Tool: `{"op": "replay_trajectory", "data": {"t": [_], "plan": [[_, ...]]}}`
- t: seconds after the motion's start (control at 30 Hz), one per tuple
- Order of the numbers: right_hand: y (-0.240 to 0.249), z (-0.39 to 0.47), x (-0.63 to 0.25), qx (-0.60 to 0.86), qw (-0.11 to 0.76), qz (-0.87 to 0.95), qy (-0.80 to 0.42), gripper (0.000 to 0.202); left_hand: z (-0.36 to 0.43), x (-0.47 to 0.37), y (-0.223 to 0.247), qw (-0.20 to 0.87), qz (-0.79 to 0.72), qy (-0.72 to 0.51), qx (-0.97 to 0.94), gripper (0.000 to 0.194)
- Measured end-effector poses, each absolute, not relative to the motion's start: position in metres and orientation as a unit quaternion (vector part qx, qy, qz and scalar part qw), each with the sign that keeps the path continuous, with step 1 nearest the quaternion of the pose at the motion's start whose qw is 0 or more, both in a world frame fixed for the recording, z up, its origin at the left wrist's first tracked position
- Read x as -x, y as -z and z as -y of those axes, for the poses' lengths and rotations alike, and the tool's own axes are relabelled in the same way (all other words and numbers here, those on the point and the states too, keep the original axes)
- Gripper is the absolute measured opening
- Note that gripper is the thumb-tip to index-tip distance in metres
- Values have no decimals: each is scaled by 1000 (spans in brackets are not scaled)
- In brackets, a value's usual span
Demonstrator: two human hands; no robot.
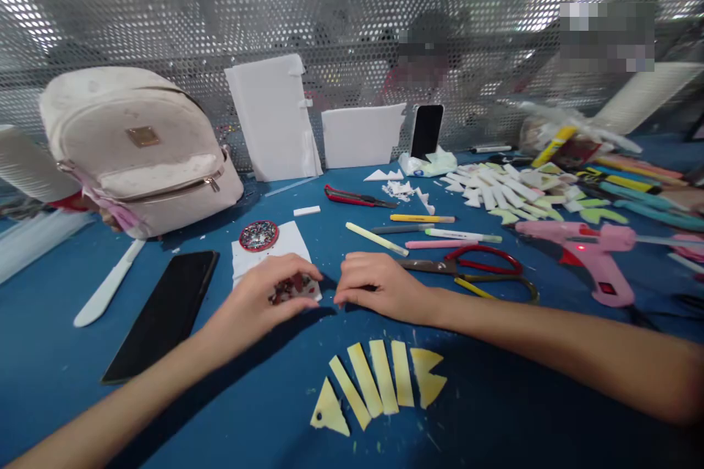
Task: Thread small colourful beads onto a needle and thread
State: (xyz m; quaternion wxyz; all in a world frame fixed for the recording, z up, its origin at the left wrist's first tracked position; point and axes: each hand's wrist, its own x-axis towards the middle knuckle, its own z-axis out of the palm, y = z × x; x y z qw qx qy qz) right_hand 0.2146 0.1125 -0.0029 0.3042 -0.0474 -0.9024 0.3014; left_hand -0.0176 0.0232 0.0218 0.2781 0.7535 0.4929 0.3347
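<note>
My left hand (pixel 275 289) curves over the near edge of a white sheet (pixel 294 242), thumb and fingers apart. Between them shows a red, dark and white speckled patch (pixel 294 288), partly hidden by the hand. A round red-rimmed piece (pixel 258 236) filled with glittery bits lies on the same sheet. Close by on the right, my right hand (pixel 382 287) rests on the table with its fingers curled together; what they hold, if anything, is hidden. Nearer to me, yellow pieces form a fish: a triangular head (pixel 330 410), several strips (pixel 383 377) and a notched tail (pixel 429 377).
Scissors (pixel 484 264), pens (pixel 422 218) and a red cutter (pixel 357 196) lie beyond my right hand. A pink glue gun (pixel 591 253), its light lit, and white scraps (pixel 495 187) are at the right. A black phone (pixel 165 315), white knife (pixel 110 286) and backpack (pixel 143 154) are left.
</note>
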Motion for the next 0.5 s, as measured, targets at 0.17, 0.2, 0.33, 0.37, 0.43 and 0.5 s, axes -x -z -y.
{"op": "replay_trajectory", "data": {"t": [0.17,0.2,0.33,0.37,0.43,0.5], "plan": [[2,-111,-214,48,317,898,-302,38,-34,52,-36,371,-451,-145,-799,10],[2,-110,-214,48,318,898,-301,38,-35,54,-35,379,-444,-130,-801,11],[2,-110,-214,50,315,899,-301,37,-36,54,-31,385,-436,-114,-806,9],[3,-111,-214,50,313,899,-301,36,-36,53,-30,385,-434,-113,-806,9],[3,-111,-214,47,310,901,-302,36,-35,52,-30,385,-430,-112,-809,9],[3,-111,-214,46,305,902,-304,37,-35,50,-30,383,-428,-111,-811,10]]}}
